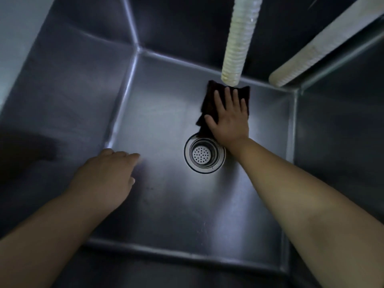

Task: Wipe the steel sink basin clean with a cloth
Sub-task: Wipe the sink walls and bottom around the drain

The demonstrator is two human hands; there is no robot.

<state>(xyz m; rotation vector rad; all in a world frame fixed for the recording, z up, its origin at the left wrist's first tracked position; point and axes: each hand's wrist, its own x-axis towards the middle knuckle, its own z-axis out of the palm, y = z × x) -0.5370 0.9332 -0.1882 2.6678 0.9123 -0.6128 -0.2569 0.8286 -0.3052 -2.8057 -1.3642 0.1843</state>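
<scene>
I look straight down into a deep steel sink basin (158,113). My right hand (229,119) lies flat with spread fingers on a dark cloth (211,98), pressing it to the basin floor just beyond the drain. My left hand (108,177) hovers over the left part of the floor, fingers loosely curled and holding nothing. Much of the cloth is hidden under my right palm.
A round strainer drain (204,154) sits near the middle of the floor, right beside my right wrist. A ribbed pale hose (239,38) hangs down from the far side, its end above the cloth. A second pale hose (324,42) lies along the far right rim.
</scene>
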